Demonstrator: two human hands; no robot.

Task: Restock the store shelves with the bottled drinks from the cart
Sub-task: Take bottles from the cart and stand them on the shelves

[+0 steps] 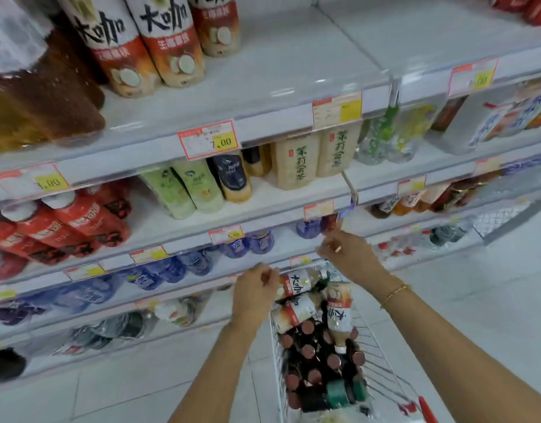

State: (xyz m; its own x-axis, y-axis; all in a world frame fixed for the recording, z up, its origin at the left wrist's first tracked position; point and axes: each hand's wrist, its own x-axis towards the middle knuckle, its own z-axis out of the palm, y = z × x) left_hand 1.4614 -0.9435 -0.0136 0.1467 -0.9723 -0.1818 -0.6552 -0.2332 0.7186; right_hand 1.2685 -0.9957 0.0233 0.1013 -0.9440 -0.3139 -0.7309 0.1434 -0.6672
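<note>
Our left hand [257,288] curls at the base of a drink bottle [299,282] lying crosswise at the far edge of the cart [374,338], though we cannot tell whether it grips, while our right hand [345,251], fingers bunched on nothing we can make out, hovers just beyond its cap.

One cart [380,361] holds three pale latte bottles [296,312]; three shelf bottles [168,41] stand above.

Red-brown-capped dark bottles [308,351], white shelves [278,65]
</note>
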